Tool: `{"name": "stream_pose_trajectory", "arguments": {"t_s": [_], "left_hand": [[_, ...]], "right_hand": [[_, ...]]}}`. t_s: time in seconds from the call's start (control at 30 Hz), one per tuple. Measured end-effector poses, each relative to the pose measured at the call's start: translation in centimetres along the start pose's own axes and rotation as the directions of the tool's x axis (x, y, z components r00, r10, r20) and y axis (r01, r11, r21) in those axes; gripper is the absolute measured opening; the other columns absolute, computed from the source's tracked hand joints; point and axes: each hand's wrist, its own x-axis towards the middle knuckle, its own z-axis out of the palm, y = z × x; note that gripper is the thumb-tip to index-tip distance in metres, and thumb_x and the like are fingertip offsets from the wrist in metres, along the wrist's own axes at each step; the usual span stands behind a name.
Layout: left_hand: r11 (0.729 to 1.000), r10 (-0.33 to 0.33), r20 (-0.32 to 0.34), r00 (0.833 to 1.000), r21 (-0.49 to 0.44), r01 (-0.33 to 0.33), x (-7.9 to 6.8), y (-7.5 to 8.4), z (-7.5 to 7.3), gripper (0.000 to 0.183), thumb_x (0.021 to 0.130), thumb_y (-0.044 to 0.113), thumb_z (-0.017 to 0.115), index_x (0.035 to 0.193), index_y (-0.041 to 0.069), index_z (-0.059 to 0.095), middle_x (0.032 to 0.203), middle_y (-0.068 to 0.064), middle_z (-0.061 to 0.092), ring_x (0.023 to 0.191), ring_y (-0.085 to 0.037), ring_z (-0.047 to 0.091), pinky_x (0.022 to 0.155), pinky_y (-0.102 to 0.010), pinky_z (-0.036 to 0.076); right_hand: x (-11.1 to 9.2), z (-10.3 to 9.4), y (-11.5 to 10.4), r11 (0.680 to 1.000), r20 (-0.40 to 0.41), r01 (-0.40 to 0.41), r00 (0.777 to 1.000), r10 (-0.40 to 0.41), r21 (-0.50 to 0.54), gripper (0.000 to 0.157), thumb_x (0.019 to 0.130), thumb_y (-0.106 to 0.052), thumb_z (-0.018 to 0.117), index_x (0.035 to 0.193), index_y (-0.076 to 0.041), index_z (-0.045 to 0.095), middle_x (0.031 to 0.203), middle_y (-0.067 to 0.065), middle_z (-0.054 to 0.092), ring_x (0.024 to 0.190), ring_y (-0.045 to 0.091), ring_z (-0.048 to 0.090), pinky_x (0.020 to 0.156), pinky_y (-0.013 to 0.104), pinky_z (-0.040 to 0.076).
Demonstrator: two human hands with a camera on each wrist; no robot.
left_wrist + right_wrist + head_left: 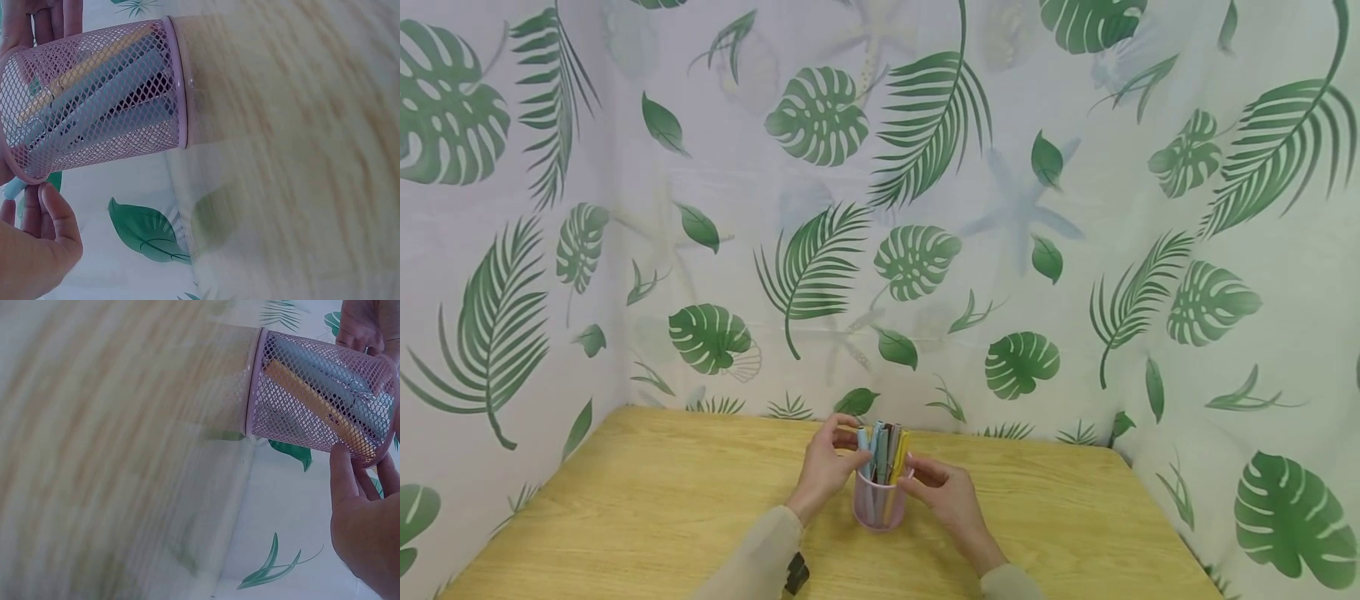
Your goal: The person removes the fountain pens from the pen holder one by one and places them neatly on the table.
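Observation:
A pink mesh pen holder (878, 507) stands upright on the wooden table, filled with several pens (883, 450) in light blue, grey, dark and yellow. On its left side my left hand (826, 467) holds the rim with bent fingers, the thumb beside a light blue pen (14, 187). From the right my right hand (946, 496) holds the rim near the yellow pen (901, 457). In the right wrist view one of its fingertips (340, 453) touches the mesh near the rim. Some fingers of both hands are hidden behind the holder and pens.
The wooden table (700, 492) reaches back to a white curtain (925, 367) printed with green leaves, which also hangs at both sides. A dark band (797, 573) shows by the left sleeve (760, 558).

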Motion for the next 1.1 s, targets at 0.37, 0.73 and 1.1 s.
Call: {"name": "stream_pose_trajectory", "arguments": {"t_s": [0.37,0.73,1.1], "left_hand": [[0.994,0.089,-0.049,0.995,-0.055,-0.091,0.4,0.1,-0.1,0.034,0.085,0.002,0.072,0.118,0.008,0.065,0.107,-0.019,0.071,0.1,-0.034,0.067,0.077,-0.032,0.051],[0.985,0.139,-0.049,0.989,-0.1,-0.143,0.4,0.9,-0.1,0.032,0.089,0.004,0.069,0.118,0.018,0.065,0.113,-0.015,0.07,0.104,-0.029,0.066,0.083,-0.031,0.053],[0.973,0.167,-0.12,0.979,-0.143,-0.183,0.2,1.4,-0.2,0.033,0.089,0.003,0.069,0.121,0.012,0.064,0.111,-0.015,0.069,0.101,-0.025,0.065,0.078,-0.026,0.053]], "right_hand": [[0.3,0.1,-0.1,1.0,-0.014,-0.014,1.0,0.014,0.01,0.039,0.082,-0.01,0.078,0.117,0.002,0.068,0.127,0.019,0.064,0.119,0.034,0.062,0.092,0.03,0.055],[0.1,-0.5,-0.5,1.0,-0.002,-0.009,1.0,0.009,0.001,0.042,0.082,-0.013,0.079,0.12,0.001,0.067,0.13,0.019,0.062,0.123,0.035,0.059,0.095,0.031,0.053],[-0.1,-0.2,0.1,1.0,0.003,-0.021,1.0,0.021,0.019,0.04,0.082,-0.012,0.078,0.118,0.001,0.067,0.127,0.019,0.064,0.12,0.035,0.061,0.092,0.03,0.054]]}}
